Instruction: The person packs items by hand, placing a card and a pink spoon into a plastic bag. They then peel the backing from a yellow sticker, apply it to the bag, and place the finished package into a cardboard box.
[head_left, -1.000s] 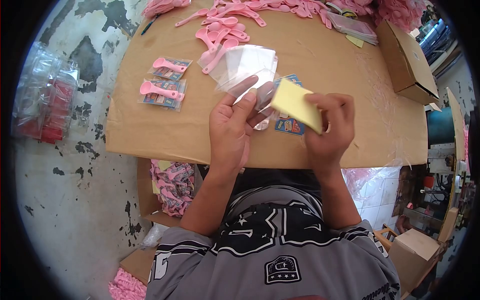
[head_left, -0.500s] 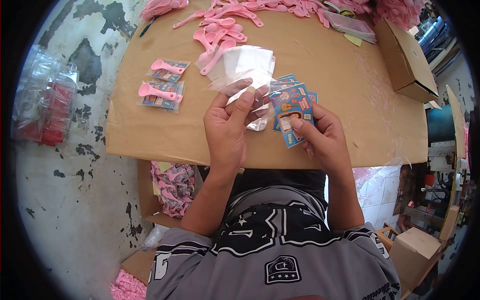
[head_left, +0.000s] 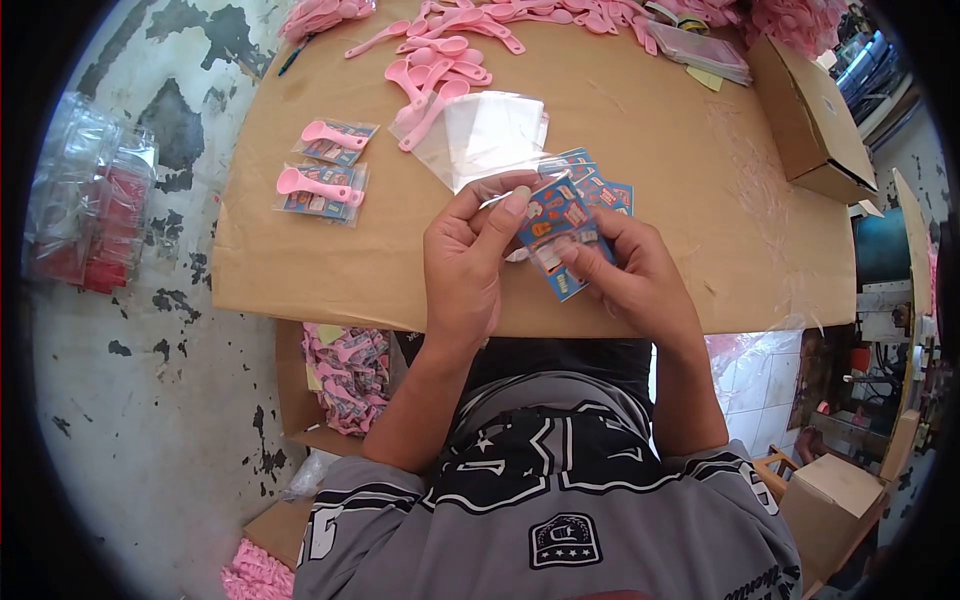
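Near the table's front edge my right hand point(head_left: 635, 265) pinches a blue printed card point(head_left: 558, 240) between thumb and fingers. My left hand point(head_left: 472, 240) is closed on the edge of a clear plastic bag, at the card's upper left corner; the bag's outline is hard to see. More blue cards point(head_left: 613, 194) lie on the table behind my right hand. Clear bags point(head_left: 490, 130) lie beyond my left hand, with a pink spoon point(head_left: 437, 112) by them. To the left are two packs of cards, each with a pink spoon point(head_left: 318, 186) on top.
Many pink spoons point(head_left: 460, 22) lie along the back of the brown-covered table point(head_left: 300, 262). A cardboard box point(head_left: 808, 120) and a stack of clear packs point(head_left: 698, 52) stand at the back right. Below the left front edge is a box of packed spoons point(head_left: 348, 375).
My right hand has brought the card left, against my left hand's fingertips. The bag in my left hand has shifted and its fingers have closed more.
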